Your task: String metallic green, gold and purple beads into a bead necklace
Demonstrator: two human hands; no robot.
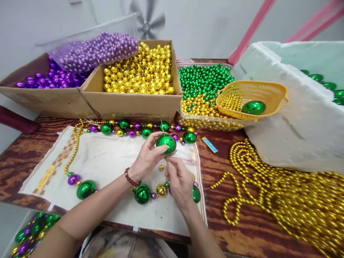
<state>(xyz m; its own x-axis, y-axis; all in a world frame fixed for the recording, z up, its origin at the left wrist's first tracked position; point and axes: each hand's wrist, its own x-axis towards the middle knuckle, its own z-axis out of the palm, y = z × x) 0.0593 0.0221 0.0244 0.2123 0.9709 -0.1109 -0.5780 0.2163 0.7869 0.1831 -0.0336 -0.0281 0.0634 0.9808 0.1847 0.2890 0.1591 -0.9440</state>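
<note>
My left hand (150, 156), with a dark red bead bracelet (132, 178) on its wrist, grips a large shiny green bead (166, 143) between thumb and fingers. A thin needle (162, 126) sticks up from the top of that bead. Just below it, my right hand (179, 179) pinches the needle's lower end, partly hidden by the fingers. Beneath both hands a bead garland (142, 194) of green, gold and purple beads lies on a white cloth (115, 161). A small loose gold bead (161, 167) shows between the hands.
Along the back stand a cardboard box (131, 102) of gold and purple beads and a clear tub (212, 120) of green and gold ones. A yellow basket (271, 91) rests on the tub. Gold bead strands (303, 200) pile at right, beside a large white bag (292, 125).
</note>
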